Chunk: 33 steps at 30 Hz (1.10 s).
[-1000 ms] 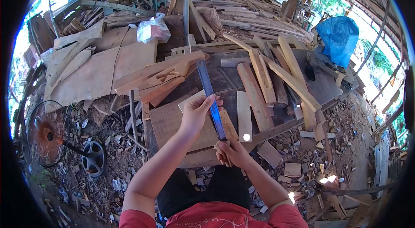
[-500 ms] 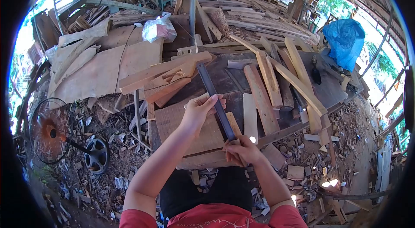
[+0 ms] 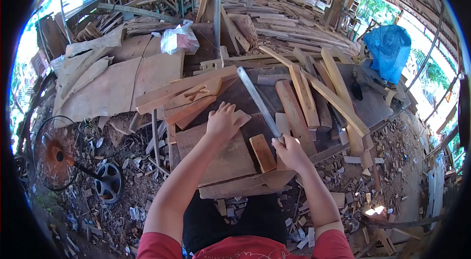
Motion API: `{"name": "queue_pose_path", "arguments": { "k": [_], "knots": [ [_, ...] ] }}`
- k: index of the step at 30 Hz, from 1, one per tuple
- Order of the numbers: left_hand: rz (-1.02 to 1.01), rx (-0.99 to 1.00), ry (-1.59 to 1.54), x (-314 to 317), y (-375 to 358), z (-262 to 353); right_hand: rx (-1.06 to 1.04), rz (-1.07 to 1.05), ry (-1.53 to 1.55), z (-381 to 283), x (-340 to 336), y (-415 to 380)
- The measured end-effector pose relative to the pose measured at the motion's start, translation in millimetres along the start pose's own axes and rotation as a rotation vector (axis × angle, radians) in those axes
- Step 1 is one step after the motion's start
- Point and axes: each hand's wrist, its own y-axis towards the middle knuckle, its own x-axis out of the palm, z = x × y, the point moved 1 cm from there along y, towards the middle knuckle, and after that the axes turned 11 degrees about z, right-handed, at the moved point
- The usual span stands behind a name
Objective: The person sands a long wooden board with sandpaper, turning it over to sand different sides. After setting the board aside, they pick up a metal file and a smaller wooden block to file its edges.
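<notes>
My right hand (image 3: 290,153) is closed around the near end of a long, narrow metal blade (image 3: 257,99). The blade slants up and away to the left above the bench, its face catching bright light. My left hand (image 3: 222,122) lies with fingers stretched out over a small flat piece of wood (image 3: 242,117), beside the carved block (image 3: 192,93). Part of that piece is hidden under the hand. Between my hands, nearer to me, a short wooden block (image 3: 263,153) rests on a wide board (image 3: 216,153).
Several planks and beams (image 3: 297,107) lie across the right of the bench. A blue plastic sheet (image 3: 388,53) hangs at the far right, and a white bag (image 3: 180,38) sits at the back. A fan (image 3: 59,156) stands at left; wood scraps litter the ground.
My left hand has let go of the blade and moved left and down onto the wood. My right hand has shifted right and up with the blade, which now shows a bright face.
</notes>
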Motion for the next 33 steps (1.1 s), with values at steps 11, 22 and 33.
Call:
{"name": "queue_pose_path", "arguments": {
  "k": [11,22,33],
  "knots": [
    [0.016,-0.066,0.074,11.0,-11.2,0.4,-0.173,-0.069,-0.492,-3.3,19.1,45.9],
    [0.192,-0.054,-0.006,20.9,-14.3,-4.9,-0.182,-0.108,-0.512,-8.9,26.9,60.5],
    [0.21,-0.007,-0.013,27.6,-8.1,-2.8,-0.16,-0.14,-0.531,-0.1,18.2,50.5]
  ]
}}
